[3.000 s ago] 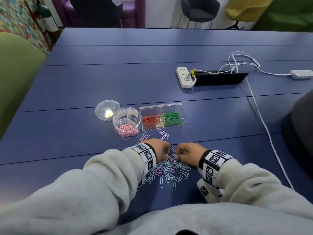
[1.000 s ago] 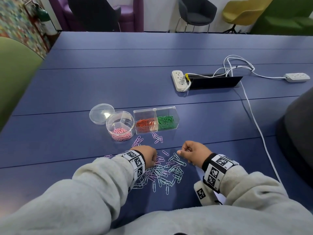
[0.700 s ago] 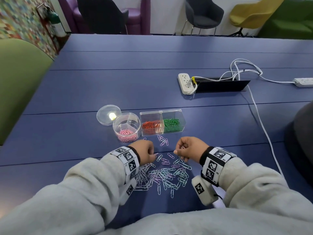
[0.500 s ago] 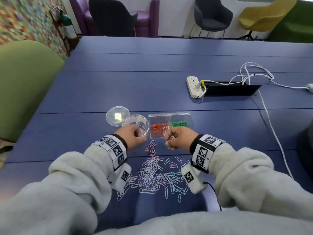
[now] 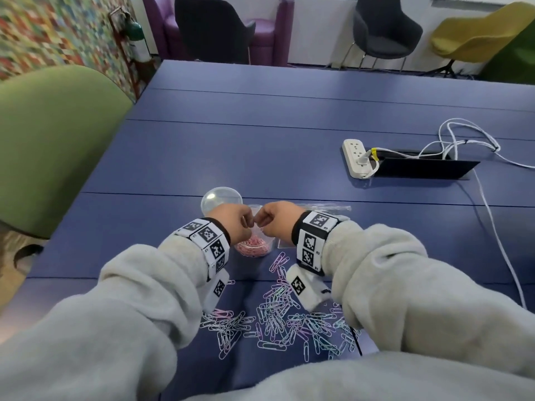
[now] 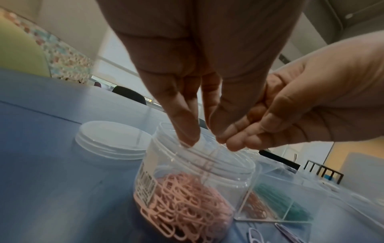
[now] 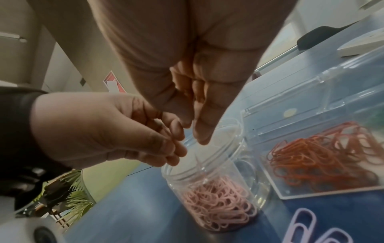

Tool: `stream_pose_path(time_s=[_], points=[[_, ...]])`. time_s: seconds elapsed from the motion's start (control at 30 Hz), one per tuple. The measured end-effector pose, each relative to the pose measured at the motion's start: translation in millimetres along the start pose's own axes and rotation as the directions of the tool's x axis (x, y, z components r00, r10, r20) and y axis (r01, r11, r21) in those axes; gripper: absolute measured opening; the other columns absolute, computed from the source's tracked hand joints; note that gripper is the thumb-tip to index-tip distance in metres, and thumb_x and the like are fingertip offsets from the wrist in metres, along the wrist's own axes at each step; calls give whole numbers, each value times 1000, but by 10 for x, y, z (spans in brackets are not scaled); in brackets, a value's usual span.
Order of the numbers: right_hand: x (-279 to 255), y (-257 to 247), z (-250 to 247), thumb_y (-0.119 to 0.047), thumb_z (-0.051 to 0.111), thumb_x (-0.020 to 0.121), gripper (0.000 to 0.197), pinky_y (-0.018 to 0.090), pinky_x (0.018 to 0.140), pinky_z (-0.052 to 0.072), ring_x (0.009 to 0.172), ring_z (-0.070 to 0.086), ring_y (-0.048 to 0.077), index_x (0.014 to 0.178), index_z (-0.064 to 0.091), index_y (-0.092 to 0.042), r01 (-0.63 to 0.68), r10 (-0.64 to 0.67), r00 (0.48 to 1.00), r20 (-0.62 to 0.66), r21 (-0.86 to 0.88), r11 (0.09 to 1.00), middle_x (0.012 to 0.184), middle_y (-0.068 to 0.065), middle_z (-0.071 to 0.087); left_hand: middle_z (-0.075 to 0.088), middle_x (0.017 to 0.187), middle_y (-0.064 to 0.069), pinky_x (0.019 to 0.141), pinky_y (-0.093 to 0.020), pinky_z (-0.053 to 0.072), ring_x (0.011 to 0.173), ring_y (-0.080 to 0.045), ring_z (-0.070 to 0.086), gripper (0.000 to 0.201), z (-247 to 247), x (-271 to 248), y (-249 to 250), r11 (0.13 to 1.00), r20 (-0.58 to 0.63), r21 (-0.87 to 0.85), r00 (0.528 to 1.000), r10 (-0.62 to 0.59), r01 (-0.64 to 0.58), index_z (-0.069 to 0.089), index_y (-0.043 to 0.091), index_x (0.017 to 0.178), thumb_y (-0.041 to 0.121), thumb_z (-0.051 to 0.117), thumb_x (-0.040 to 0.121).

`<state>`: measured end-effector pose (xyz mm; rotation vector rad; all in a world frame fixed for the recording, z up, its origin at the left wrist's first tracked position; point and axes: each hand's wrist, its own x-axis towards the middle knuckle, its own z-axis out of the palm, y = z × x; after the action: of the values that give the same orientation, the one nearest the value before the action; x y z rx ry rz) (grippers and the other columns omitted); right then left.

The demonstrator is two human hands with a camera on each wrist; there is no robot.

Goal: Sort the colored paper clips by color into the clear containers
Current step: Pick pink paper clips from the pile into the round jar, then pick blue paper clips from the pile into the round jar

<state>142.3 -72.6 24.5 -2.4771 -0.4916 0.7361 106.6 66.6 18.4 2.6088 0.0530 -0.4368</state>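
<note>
Head view: both hands, left hand (image 5: pixel 235 224) and right hand (image 5: pixel 278 222), hang over the jar (image 6: pixel 195 180) with fingers bunched, dropping pink clips (image 7: pixel 218 197). Whether they pinch any, I cannot tell. Next, grab more from the pile (image 5: pixel 278 319) below the wrists.

Both hands (image 5: pixel 254 225) hover over the round jar (image 6: pixel 199 166); its lid (image 5: pixel 221 198) lies at ten o'clock, the divided box (image 7: pixel 311 148) at three, loose paper clips (image 5: pixel 278 319) at six, power strip (image 5: pixel 357 159) at two.

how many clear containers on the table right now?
2. A round jar holding pink clips, under both hands, and a two-compartment rectangular box with orange and green clips just right of it. The jar's loose lid lies behind-left. Others could be hidden behind the arms.
</note>
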Motion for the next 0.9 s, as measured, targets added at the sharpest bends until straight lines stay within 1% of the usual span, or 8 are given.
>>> stream_pose_path(time_s=[0.07,0.2,0.33,0.47,0.57,0.73,0.8,0.9], points=[[27,16,18,-4,60,81,29,36,92,52,99,65,19,107,65,-16,5,-5,1000,10,18,1000,105,2,68,63,90,2,85,-30,53,90,-18,63,15,11,4,-26,997,-2,-73,1000,-9,9,61,18,91,8,61,80],[-49,112,27,-4,59,81,21,35,89,54,93,66,16,91,63,-23,45,-42,998,-42,82,996,98,-1,69,61,77,8,72,-23,48,78,-14,60,14,13,-26,-93,980,-72,-199,996,-47,32,58,23,83,9,61,80],[-353,325,-14,-1,57,84,19,28,92,50,89,61,12,96,65,-14,45,-30,995,-97,160,986,99,3,69,57,72,9,70,-22,44,73,-12,55,11,6,-181,-232,963,-122,-262,987,-101,66,57,24,78,16,64,81],[-803,705,-29,-6,58,88,16,19,88,46,85,58,6,94,62,-20,-2,17,995,-97,153,988,92,-9,62,57,75,7,67,-22,42,74,-13,54,11,119,-429,-400,973,-75,-199,988,-135,118,57,21,86,16,65,81],[-1042,1059,34,-13,61,87,16,19,87,45,83,57,5,93,60,-28,-97,100,990,-95,34,995,92,-10,61,56,87,5,72,-22,41,79,-14,55,31,272,-610,-545,983,1,-52,984,-177,177,54,24,106,24,69,79],[-1281,1533,164,-24,63,86,44,25,96,42,101,54,15,128,51,-18,-257,248,966,-76,-141,956,109,-4,45,43,114,-1,90,-28,46,101,-16,52,75,531,-877,-738,960,111,55,954,-278,273,38,23,138,24,73,71],[-1352,1648,198,-27,64,85,55,29,101,40,113,50,20,135,44,-19,-309,304,951,-57,-167,936,124,3,42,42,122,-4,90,-24,46,110,-17,52,84,585,-974,-786,954,143,56,944,-299,294,30,22,143,21,72,70],[-1453,1733,248,-28,66,80,66,31,104,38,121,44,24,140,38,-20,-338,338,940,-35,-196,920,130,6,37,38,129,-6,85,-23,47,114,-18,51,98,636,-1104,-798,947,203,133,927,-315,292,14,24,149,18,70,69]])
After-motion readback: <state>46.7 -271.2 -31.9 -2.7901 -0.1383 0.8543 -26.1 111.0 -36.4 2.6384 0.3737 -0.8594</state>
